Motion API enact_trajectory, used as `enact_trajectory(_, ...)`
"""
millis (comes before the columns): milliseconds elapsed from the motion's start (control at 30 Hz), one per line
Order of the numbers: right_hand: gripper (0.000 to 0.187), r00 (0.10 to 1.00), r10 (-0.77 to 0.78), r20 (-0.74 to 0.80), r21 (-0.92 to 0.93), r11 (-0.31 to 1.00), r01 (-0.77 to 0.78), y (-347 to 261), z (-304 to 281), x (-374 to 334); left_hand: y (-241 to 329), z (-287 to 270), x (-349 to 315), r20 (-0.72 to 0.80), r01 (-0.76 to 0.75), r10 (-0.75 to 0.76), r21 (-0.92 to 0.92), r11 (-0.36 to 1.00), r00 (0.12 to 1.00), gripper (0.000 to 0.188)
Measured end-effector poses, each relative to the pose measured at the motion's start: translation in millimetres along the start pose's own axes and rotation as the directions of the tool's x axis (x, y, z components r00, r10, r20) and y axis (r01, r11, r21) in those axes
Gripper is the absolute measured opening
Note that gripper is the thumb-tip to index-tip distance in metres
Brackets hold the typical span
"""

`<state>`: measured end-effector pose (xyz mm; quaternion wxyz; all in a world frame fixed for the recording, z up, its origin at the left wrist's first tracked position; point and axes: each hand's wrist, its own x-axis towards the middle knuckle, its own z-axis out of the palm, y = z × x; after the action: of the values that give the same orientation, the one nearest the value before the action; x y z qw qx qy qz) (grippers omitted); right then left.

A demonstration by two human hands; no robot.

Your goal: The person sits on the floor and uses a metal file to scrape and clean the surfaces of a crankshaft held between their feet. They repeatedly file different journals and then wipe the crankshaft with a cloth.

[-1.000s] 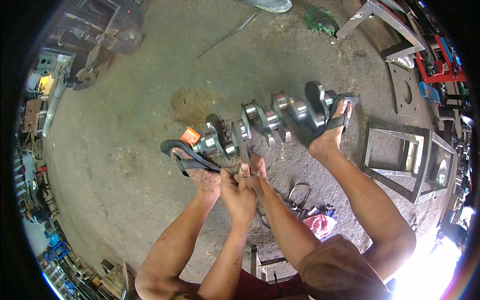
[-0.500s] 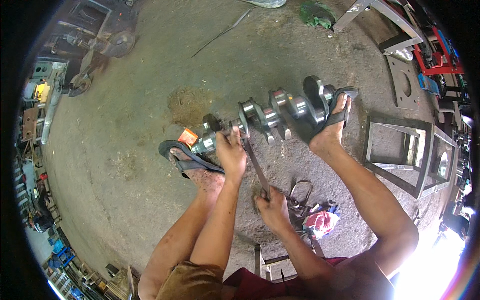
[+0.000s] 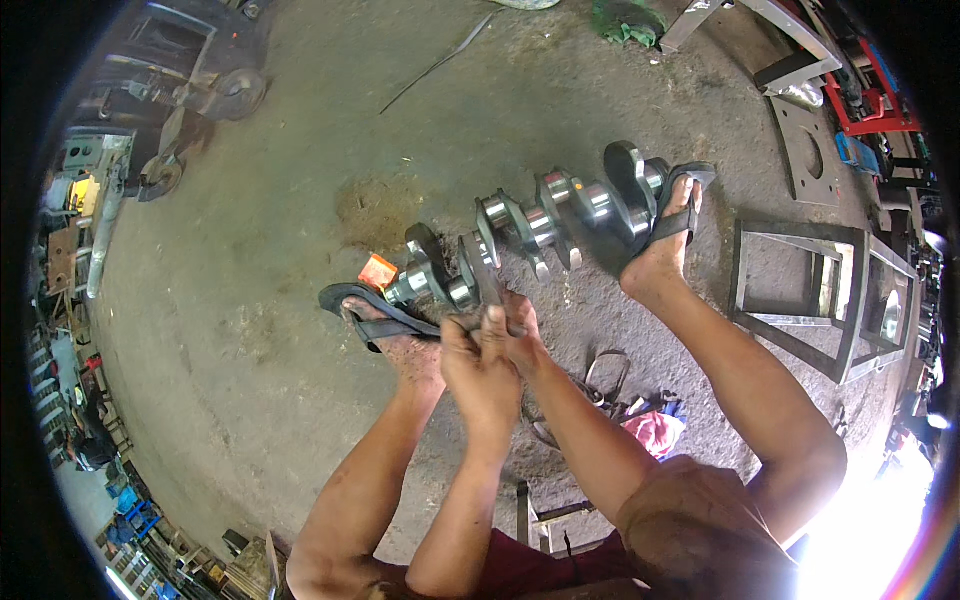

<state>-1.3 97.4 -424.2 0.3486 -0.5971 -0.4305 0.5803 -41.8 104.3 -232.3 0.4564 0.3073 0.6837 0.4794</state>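
Observation:
A shiny metal crankshaft [image 3: 540, 228] lies across the floor between my sandalled feet, its ends close to the sandals. Around one of its journals near the left end passes a flat brownish-grey strip [image 3: 488, 278]. My left hand [image 3: 482, 365] is closed on one end of this strip, thumb up, just on the near side of the crankshaft. Right beside it, partly hidden behind the left, my right hand [image 3: 524, 328] is closed on the strip's other part, close to the crankshaft. An orange piece [image 3: 378, 271] sits by the left sandal [image 3: 385, 318].
To the right stands a metal frame [image 3: 825, 295], with a flat plate with a hole [image 3: 805, 155] beyond it. Straps [image 3: 605, 375] and a pink cloth bundle [image 3: 655, 432] lie near my right forearm. Machinery [image 3: 185, 95] fills the far left.
My left hand has come back toward me from the crankshaft. My right hand has gone forward, up close to it. The strip has slid around the journal; the crankshaft stays in place.

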Motion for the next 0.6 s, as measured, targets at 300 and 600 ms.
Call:
enact_trajectory(300, 0.021, 0.973, 0.165, -0.164, -0.202, 0.96, -0.197, -61.7, -33.5, -65.4, -66.6, 13.7, 37.1, -0.004, 0.027, -0.027, 0.055, 0.998, 1.0, 0.023)
enact_trajectory(600, 0.023, 0.96, 0.268, -0.079, -0.315, 0.907, -0.279, -114.2, -69.6, -137.3, -78.9, 32.2, 116.8, 0.012, 0.027, -0.025, -0.221, 0.975, 1.0, 0.025)
